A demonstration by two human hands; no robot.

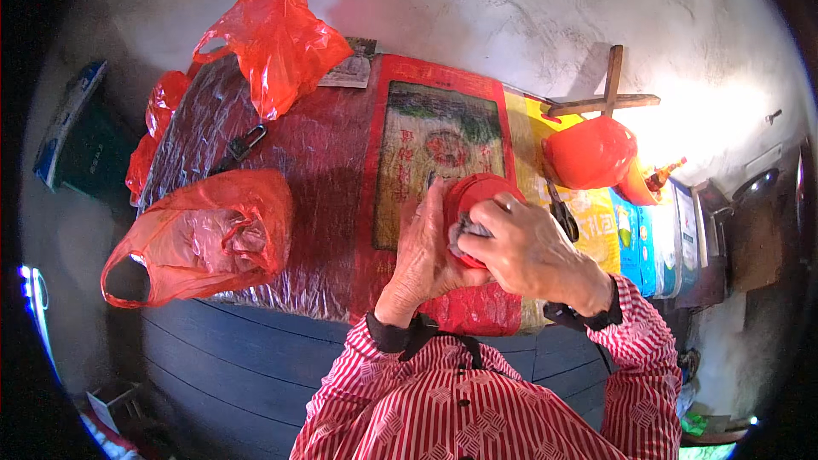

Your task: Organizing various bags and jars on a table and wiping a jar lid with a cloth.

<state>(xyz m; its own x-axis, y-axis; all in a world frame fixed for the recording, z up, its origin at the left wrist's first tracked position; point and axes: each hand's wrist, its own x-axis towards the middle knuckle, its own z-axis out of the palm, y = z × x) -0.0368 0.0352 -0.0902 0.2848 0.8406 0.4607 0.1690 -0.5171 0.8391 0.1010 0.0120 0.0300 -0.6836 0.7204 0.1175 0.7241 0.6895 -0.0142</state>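
Observation:
Near the table's front edge, my left hand grips the side of a round red object, possibly a lid or shallow container. My right hand is over that object, its fingers closed on a crumpled grey cloth or pad pressed against the red surface. Much of the red object is hidden by both hands. Under them lies a red-bordered printed sheet that bears a picture and writing. A pair of dark-handled scissors lies just to the right of my right hand.
A red plastic bag rests at the front left, another at the back left. Between them lies a black padlock or clip. On the right are a red bag-covered object, a wooden cross-shaped piece and an orange container. A wall stands behind.

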